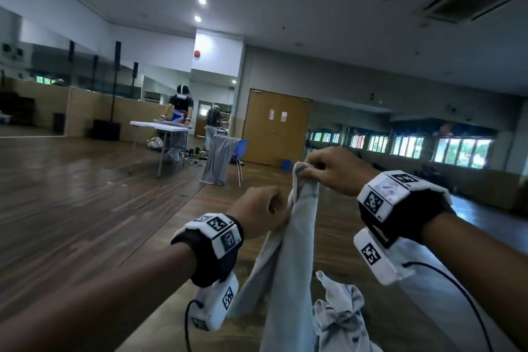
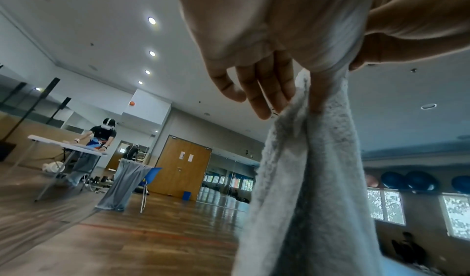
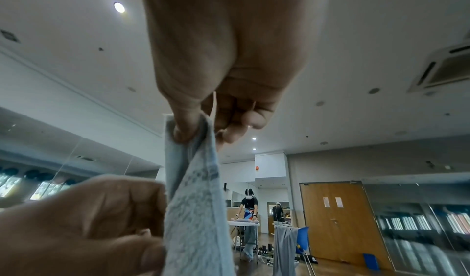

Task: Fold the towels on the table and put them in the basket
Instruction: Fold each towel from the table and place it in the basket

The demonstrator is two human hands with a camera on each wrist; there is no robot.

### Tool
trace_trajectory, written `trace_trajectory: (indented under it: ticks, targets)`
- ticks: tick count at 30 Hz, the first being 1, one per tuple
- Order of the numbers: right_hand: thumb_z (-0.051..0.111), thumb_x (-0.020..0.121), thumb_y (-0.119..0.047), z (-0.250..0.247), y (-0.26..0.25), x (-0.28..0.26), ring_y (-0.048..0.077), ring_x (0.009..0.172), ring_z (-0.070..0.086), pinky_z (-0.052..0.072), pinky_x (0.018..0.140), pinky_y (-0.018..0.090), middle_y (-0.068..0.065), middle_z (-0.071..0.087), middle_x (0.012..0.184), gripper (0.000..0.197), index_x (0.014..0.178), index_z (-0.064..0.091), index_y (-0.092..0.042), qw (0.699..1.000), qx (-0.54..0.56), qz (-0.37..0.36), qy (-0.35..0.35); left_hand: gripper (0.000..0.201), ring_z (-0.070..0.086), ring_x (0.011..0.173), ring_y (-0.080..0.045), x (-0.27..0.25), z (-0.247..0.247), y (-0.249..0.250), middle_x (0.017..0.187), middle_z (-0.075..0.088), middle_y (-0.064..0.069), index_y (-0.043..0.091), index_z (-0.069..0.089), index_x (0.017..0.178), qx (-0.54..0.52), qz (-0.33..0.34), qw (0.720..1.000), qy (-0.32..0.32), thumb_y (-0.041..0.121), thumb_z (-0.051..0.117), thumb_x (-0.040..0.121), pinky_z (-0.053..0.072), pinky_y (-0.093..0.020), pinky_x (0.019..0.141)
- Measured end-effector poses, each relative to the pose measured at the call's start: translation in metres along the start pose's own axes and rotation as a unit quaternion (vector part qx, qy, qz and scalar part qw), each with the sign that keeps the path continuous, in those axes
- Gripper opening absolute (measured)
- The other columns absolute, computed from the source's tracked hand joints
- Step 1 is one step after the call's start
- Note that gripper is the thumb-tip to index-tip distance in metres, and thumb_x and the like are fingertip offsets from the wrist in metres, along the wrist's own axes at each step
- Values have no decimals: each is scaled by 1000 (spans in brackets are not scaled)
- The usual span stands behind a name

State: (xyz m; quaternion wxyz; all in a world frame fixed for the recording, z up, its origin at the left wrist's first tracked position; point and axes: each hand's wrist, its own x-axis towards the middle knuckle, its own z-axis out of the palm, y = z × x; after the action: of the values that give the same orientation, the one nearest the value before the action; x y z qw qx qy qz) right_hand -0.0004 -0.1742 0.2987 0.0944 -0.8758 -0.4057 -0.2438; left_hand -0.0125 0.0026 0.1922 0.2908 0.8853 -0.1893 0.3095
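A pale grey-blue towel [image 1: 288, 260] hangs in the air in front of me. My right hand [image 1: 323, 168] pinches its top corner between thumb and fingers, which the right wrist view shows close up on the towel [image 3: 195, 190]. Lower and to the left, my left hand [image 1: 264, 208] grips the towel's edge; in the left wrist view the towel [image 2: 310, 180] runs between thumb and forefinger. A second, crumpled white towel with dark marks [image 1: 340, 314] lies below on the white table [image 1: 428, 294]. No basket is in view.
Across the wooden floor a person works at a white folding table [image 1: 160, 124]. A blue chair draped with grey cloth [image 1: 220, 157] stands nearer, in front of wooden double doors [image 1: 275, 126]. Cables run from both wrist devices.
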Motion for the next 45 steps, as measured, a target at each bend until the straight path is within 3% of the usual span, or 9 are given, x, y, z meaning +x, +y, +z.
trace_trajectory:
  ticks: [7,15,19,23,27,30,35,40,45]
  targets:
    - [58,90,-21,4,13,-5,12,64,53,44,61,25,7,62,80,10,86,63,-13,991,122,48,10,21,49,61,-2,-8,9,4,72,58,8,21,59,83,-151,10,988,6,42,59,84,40,-12,53]
    - [57,91,-20,0,19,15,10,67,60,46,56,18,-3,61,77,7,84,59,-20,969,204,101,100,23,43,58,-15,-18,-3,-36,65,51,2,12,52,73,6,-40,998,-53,28,58,89,35,-28,55]
    - [56,90,-20,-6,39,16,14,60,56,45,52,22,-1,59,73,8,84,60,-18,959,202,140,142,18,56,79,-26,-33,-39,-80,85,60,-11,9,57,84,135,-84,980,-116,24,51,92,45,-33,71]
    - [51,91,-16,-7,55,3,16,61,56,47,55,28,3,59,73,12,85,61,-15,949,210,185,148,28,50,64,-20,-43,-90,-100,66,53,-3,18,50,65,97,-84,991,-27,13,53,93,38,-29,61]
    - [52,89,-14,-8,62,-15,22,63,59,52,63,38,7,61,74,12,84,62,-13,938,249,216,105,13,61,67,-9,-40,-134,-91,83,64,-16,-1,65,88,-112,-110,987,40,8,55,89,53,-20,63]
    - [54,87,-13,-13,63,-27,16,56,53,45,47,26,5,58,71,11,79,62,-14,927,285,226,87,19,60,62,-10,-33,-158,-74,82,66,-11,8,68,93,-171,-152,973,31,23,57,88,49,-20,55]
    - [54,85,-9,-32,71,-23,13,51,51,40,46,24,3,56,66,13,77,61,-16,922,295,229,102,20,53,48,-6,-9,-186,-43,74,62,-7,10,67,93,-122,-143,981,42,27,58,86,47,-21,47]
    - [59,84,-12,-40,88,11,17,58,59,49,67,38,4,63,68,8,81,63,-18,926,258,220,164,21,64,55,-7,35,-193,-43,84,66,-12,2,64,98,-150,-149,972,106,19,60,86,54,-15,49]
    - [60,85,-10,-8,112,49,7,45,62,47,51,26,-1,67,56,11,79,61,-19,921,247,249,169,20,68,55,-10,68,-176,-74,84,68,-16,-6,62,98,-180,-181,960,117,10,62,85,58,-20,56]
